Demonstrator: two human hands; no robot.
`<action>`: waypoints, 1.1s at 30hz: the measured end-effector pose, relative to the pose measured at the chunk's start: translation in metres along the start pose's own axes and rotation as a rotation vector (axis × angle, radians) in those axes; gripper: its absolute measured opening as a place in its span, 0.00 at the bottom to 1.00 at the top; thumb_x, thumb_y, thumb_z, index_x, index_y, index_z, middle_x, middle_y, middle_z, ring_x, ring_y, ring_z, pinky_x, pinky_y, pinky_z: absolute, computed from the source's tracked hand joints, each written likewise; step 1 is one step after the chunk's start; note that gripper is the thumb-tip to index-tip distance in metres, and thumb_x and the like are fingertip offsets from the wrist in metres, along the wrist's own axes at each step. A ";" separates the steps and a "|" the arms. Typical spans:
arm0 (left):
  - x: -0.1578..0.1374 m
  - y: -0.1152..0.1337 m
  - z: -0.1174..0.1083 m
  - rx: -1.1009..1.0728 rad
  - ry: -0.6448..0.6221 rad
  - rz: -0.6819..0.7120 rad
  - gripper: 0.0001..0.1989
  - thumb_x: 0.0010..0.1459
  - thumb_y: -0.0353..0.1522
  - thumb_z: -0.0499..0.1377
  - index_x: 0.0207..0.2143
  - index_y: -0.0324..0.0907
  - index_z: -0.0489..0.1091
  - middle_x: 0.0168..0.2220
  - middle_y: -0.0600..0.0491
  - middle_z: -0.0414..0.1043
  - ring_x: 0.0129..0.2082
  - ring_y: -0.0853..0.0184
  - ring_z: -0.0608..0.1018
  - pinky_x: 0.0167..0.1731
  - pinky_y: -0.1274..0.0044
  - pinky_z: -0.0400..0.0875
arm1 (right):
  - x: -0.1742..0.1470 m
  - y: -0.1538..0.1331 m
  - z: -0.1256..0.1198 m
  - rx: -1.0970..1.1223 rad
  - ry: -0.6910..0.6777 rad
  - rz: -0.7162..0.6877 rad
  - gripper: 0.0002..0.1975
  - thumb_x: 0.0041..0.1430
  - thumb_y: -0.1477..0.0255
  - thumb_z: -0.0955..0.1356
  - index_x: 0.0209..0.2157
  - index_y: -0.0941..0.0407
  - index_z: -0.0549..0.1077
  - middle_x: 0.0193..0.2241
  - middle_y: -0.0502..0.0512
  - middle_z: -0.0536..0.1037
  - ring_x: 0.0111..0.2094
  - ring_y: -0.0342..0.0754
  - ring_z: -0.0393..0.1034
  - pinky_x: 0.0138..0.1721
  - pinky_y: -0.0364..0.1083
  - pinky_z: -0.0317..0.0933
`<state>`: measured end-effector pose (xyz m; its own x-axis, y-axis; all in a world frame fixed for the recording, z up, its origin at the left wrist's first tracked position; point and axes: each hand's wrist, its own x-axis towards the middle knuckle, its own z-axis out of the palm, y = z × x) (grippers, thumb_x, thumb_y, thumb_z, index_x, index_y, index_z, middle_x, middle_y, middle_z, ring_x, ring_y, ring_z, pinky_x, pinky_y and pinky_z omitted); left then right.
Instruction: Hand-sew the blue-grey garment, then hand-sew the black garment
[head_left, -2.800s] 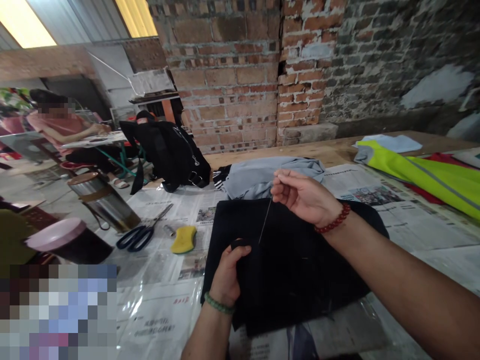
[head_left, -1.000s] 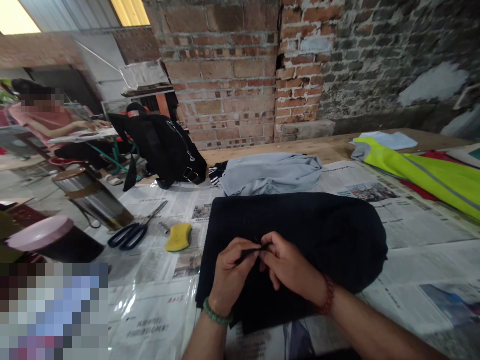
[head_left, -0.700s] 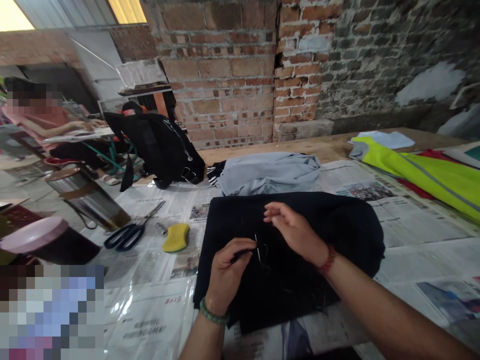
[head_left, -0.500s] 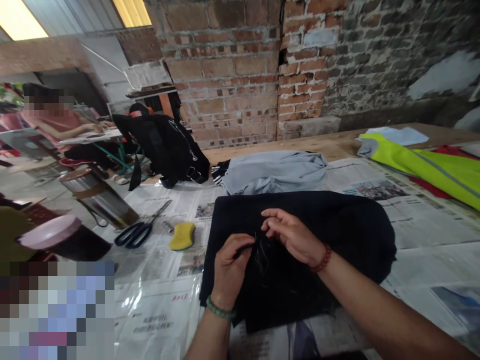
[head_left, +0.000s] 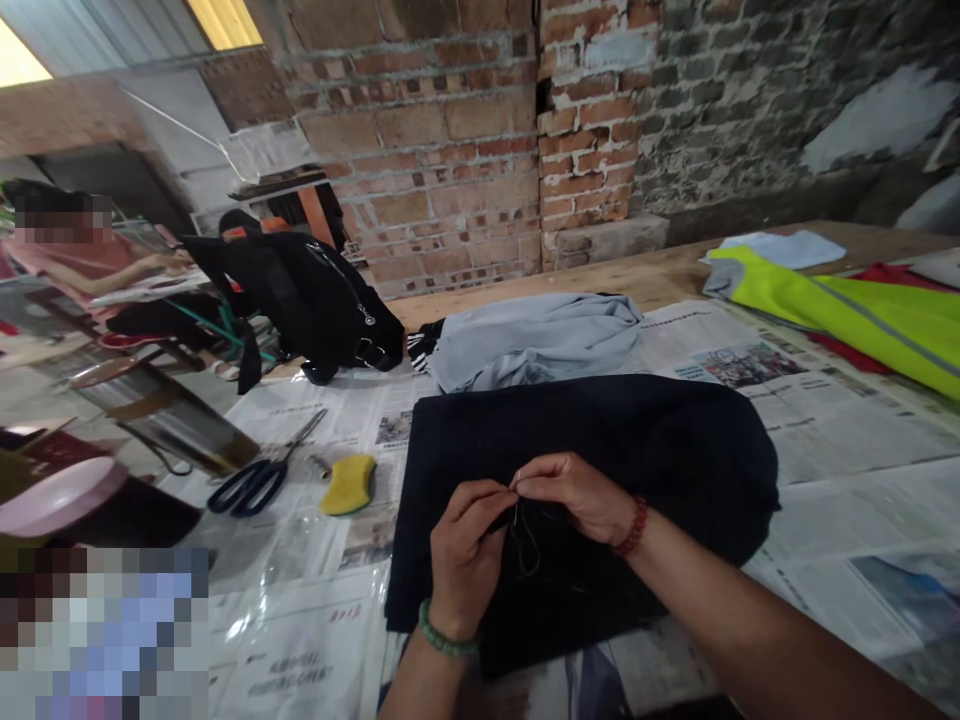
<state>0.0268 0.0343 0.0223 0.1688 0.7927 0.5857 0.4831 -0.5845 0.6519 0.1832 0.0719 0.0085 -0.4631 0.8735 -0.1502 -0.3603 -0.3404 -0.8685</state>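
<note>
My left hand (head_left: pixel 466 555), with a green bead bracelet at the wrist, is closed in a pinch over the dark folded cloth (head_left: pixel 600 420). A thin pale thread (head_left: pixel 529 560) hangs in a loop below its fingertips, against the cloth. My right hand (head_left: pixel 581 492), wearing a red bead bracelet, is pinched too, its fingertips meeting those of my left hand. Something thin and pale, perhaps a needle, shows between the fingertips; it is too small to make out. The cloth lies on newspaper under clear plastic.
Left of the cloth lie a yellow sponge (head_left: pixel 349 485) and dark-handled scissors (head_left: pixel 251 485). Beyond stand a steel flask (head_left: pixel 176 415), a pink-lidded container (head_left: pixel 67 500) and a black bag (head_left: pixel 315 305). Grey clothing (head_left: pixel 536 340) lies behind, a yellow-green garment (head_left: pixel 870 320) right. A person (head_left: pixel 82 260) sits far left.
My right hand has come down and left, closing from spread fingers into a pinch against my left fingertips. The thread loop hangs clearer. The view has shifted slightly right.
</note>
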 end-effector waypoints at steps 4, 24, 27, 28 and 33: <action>0.003 0.000 0.003 -0.206 0.037 -0.386 0.08 0.47 0.27 0.60 0.33 0.43 0.74 0.29 0.54 0.73 0.30 0.67 0.74 0.32 0.78 0.68 | 0.000 0.000 0.001 0.058 0.028 -0.008 0.12 0.39 0.67 0.73 0.26 0.59 0.72 0.20 0.45 0.69 0.20 0.36 0.60 0.23 0.38 0.54; 0.007 0.005 -0.001 -0.904 0.113 -1.008 0.08 0.42 0.29 0.65 0.27 0.39 0.70 0.22 0.56 0.73 0.20 0.73 0.74 0.21 0.84 0.68 | 0.005 -0.011 -0.006 0.305 0.216 -0.243 0.10 0.50 0.66 0.67 0.31 0.55 0.62 0.22 0.48 0.74 0.15 0.39 0.65 0.15 0.37 0.53; 0.008 0.006 -0.002 -0.927 0.161 -1.010 0.08 0.40 0.28 0.65 0.25 0.39 0.69 0.21 0.57 0.73 0.19 0.73 0.74 0.20 0.84 0.69 | 0.006 -0.011 -0.012 0.368 0.215 -0.288 0.08 0.51 0.69 0.67 0.32 0.54 0.63 0.20 0.46 0.73 0.16 0.40 0.67 0.17 0.38 0.58; 0.009 0.007 -0.002 -0.934 0.172 -1.008 0.08 0.40 0.27 0.65 0.25 0.39 0.69 0.21 0.57 0.74 0.19 0.73 0.74 0.20 0.84 0.69 | 0.007 -0.012 -0.015 0.393 0.214 -0.301 0.08 0.51 0.70 0.67 0.32 0.55 0.64 0.20 0.45 0.72 0.17 0.39 0.67 0.18 0.38 0.60; 0.009 0.008 -0.004 -0.945 0.214 -1.019 0.09 0.38 0.26 0.66 0.23 0.39 0.68 0.21 0.57 0.74 0.18 0.72 0.75 0.20 0.83 0.70 | 0.008 -0.018 -0.027 0.470 0.251 -0.321 0.08 0.48 0.76 0.69 0.32 0.56 0.68 0.24 0.47 0.74 0.25 0.40 0.71 0.26 0.39 0.66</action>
<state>0.0286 0.0363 0.0343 -0.0742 0.9417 -0.3282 -0.4537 0.2612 0.8520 0.2077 0.0940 0.0102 -0.0890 0.9934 -0.0723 -0.7947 -0.1146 -0.5962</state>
